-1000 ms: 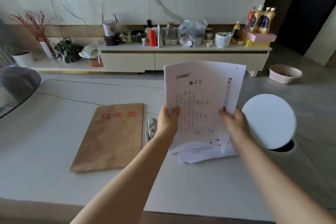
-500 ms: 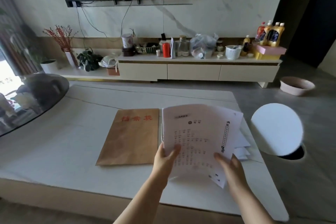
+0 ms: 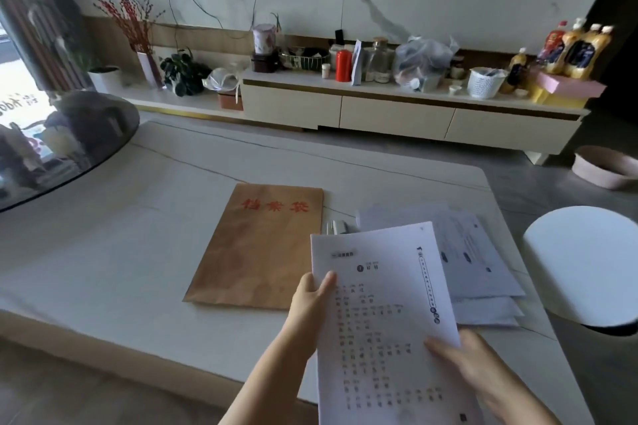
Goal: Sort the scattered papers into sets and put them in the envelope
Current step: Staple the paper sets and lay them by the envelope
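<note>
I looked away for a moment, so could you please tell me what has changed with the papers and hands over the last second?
The held sheets came down from upright in front of the view to low over the table's near edge, uncovering the loose papers. The left hand still pinches their left edge; the right hand now lies along the lower right edge. The brown envelope and the clip beside it stayed put.
</note>
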Demonstrator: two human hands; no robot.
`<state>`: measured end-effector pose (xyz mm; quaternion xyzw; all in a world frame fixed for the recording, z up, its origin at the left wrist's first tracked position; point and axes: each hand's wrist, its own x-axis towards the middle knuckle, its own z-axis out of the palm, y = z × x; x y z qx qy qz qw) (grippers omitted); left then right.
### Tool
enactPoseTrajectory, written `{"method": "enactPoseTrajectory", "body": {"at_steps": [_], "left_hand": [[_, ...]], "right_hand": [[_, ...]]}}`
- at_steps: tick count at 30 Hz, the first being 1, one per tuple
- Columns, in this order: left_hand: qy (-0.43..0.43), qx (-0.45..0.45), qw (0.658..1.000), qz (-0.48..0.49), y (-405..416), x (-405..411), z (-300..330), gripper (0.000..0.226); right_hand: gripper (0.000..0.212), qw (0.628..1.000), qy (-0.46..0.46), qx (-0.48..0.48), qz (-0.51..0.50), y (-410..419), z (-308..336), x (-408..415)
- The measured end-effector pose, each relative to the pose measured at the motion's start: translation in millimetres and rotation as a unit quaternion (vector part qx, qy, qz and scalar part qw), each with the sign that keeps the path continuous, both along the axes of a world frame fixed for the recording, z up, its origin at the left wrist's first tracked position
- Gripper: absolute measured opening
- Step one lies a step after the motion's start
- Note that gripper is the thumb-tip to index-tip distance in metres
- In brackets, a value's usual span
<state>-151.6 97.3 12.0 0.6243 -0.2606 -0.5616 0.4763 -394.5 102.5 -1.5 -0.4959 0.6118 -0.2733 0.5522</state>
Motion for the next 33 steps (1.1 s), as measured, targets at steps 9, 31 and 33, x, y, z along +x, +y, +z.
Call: {"method": "enactPoseTrajectory", "body": {"at_steps": [9, 31, 33], "left_hand": [[-0.051, 0.035, 0.998, 0.028, -23, 3, -34, 0.008], [0.109, 0.081, 0.991, -0.017, -29, 37, -35, 0.006], [0.1, 0.076, 0.992, -0.028, -30, 37, -35, 0.006]], "right_hand": [[0.039, 0.998, 0.013, 0.064, 0.011, -19, -12, 10], [0.039, 0.916, 0.39, -0.076, 0.05, -182, 11, 179], [0.037, 0.95, 0.29, -0.109, -0.025, -183, 18, 171]]}}
